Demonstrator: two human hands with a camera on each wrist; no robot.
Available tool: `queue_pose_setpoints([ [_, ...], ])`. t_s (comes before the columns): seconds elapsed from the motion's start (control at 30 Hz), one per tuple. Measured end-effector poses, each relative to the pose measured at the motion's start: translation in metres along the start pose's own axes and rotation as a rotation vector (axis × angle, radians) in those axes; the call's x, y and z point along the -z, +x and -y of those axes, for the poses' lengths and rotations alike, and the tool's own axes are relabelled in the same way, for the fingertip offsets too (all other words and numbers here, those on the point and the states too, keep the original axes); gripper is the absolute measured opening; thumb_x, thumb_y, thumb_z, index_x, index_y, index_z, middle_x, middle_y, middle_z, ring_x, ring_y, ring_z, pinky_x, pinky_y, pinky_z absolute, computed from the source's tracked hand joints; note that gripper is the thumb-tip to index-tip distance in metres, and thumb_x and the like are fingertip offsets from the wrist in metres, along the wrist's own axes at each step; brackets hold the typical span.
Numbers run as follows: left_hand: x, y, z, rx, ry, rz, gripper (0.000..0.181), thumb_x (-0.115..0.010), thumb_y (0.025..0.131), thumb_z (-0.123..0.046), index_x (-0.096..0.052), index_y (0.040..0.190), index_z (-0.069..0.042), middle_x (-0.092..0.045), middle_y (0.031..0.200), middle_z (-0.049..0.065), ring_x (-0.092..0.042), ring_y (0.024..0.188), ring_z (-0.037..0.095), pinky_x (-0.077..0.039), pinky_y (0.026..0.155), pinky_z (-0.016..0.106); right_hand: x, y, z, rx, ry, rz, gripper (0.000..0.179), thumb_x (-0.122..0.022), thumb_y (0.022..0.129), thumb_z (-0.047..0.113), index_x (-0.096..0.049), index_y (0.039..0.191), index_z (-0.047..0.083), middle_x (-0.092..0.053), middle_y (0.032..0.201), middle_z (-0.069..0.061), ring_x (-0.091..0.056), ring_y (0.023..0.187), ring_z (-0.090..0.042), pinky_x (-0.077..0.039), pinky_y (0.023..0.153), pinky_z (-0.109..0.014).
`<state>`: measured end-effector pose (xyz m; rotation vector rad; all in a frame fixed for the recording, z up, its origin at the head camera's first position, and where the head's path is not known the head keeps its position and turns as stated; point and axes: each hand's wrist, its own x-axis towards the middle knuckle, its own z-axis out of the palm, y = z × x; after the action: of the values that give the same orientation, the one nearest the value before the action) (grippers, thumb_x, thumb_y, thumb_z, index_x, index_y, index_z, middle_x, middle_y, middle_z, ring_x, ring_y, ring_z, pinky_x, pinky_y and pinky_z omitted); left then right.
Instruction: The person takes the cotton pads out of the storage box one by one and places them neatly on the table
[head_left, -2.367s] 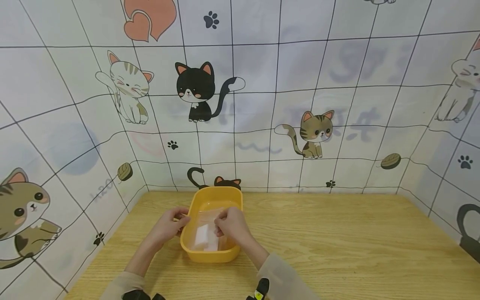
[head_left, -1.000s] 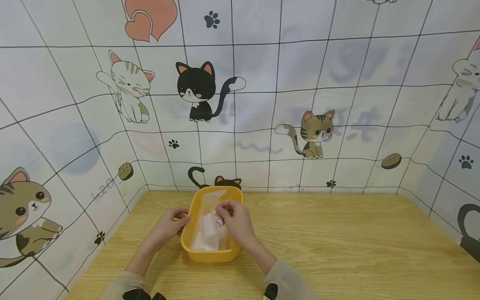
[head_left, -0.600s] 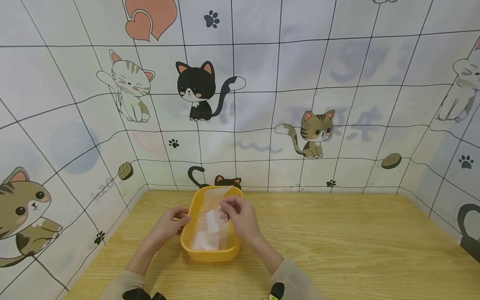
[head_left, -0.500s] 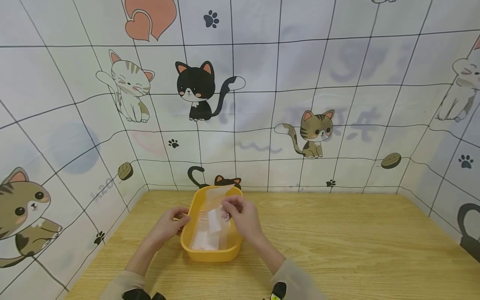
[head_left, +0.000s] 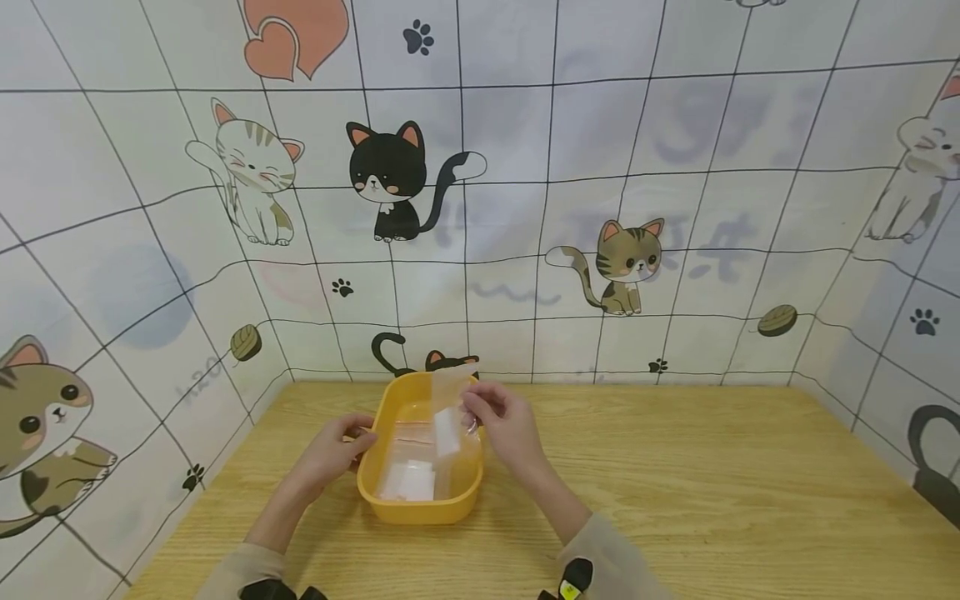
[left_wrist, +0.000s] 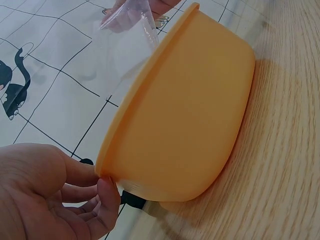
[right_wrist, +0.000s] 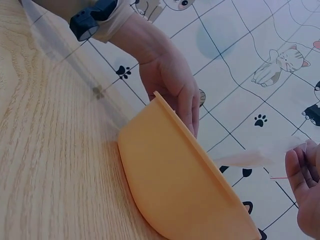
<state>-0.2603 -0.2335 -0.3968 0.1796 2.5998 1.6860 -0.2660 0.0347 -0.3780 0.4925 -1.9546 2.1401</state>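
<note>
A yellow plastic tub stands on the table. My left hand holds its left rim between thumb and fingers; the left wrist view shows the thumb on the rim of the tub. At the tub's right side, my right hand pinches a clear plastic bag with a white piece showing in it. This bag stands upright, its top above the rim and its lower end inside the tub. Another clear bag, with a red line and a white piece, lies on the tub's bottom. The held bag appears sideways in the right wrist view.
The wood-grain table extends far to the right of the tub. A cloth wall printed with cats and a grid stands close behind the tub and along both sides. A dark grey looped object shows at the right edge.
My right hand has moved up and to the right, drawing the pinched bag up out of the tub's middle and uncovering the bag beneath. The left hand has stayed on the rim.
</note>
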Motion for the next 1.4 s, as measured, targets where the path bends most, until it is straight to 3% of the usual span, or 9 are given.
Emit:
queue_pose_setpoints([
  [0.33, 0.000, 0.001, -0.001, 0.004, 0.001, 0.007, 0.034, -0.056, 0.103, -0.006, -0.053, 0.130, 0.014, -0.058, 0.103, 0.019, -0.062, 0.079, 0.023, -0.057, 0.067, 0.037, 0.015, 0.006, 0.004, 0.010, -0.024, -0.041, 0.015, -0.067, 0.097, 0.005, -0.068, 0.105, -0.007, -0.069, 0.088, -0.012, -0.062, 0.069, -0.011, -0.054, 0.065, -0.022],
  [0.63, 0.001, 0.000, -0.002, 0.010, -0.004, 0.006, 0.032, -0.055, 0.103, -0.004, -0.054, 0.129, 0.013, -0.058, 0.102, 0.019, -0.062, 0.079, 0.024, -0.057, 0.066, 0.035, 0.032, 0.013, 0.006, 0.011, -0.109, -0.098, 0.016, -0.069, 0.096, 0.009, -0.070, 0.106, -0.005, -0.069, 0.091, -0.010, -0.062, 0.074, -0.012, -0.056, 0.068, -0.023],
  [1.17, 0.001, 0.000, -0.004, -0.006, 0.013, 0.011, 0.032, -0.054, 0.103, -0.002, -0.053, 0.129, 0.015, -0.057, 0.103, 0.024, -0.062, 0.077, 0.025, -0.056, 0.063, 0.034, 0.066, 0.028, -0.002, -0.043, -0.128, -0.139, 0.022, -0.066, 0.099, 0.012, -0.068, 0.110, -0.007, -0.070, 0.097, -0.014, -0.064, 0.079, -0.012, -0.056, 0.072, -0.023],
  [1.4, -0.001, 0.001, -0.005, -0.002, 0.016, -0.004, 0.030, -0.054, 0.102, -0.001, -0.054, 0.127, 0.015, -0.057, 0.100, 0.020, -0.061, 0.074, 0.022, -0.054, 0.061, 0.030, 0.077, 0.036, -0.006, -0.049, -0.111, -0.154, 0.023, -0.066, 0.099, 0.011, -0.068, 0.110, -0.009, -0.070, 0.096, -0.013, -0.063, 0.077, -0.011, -0.055, 0.070, -0.022],
])
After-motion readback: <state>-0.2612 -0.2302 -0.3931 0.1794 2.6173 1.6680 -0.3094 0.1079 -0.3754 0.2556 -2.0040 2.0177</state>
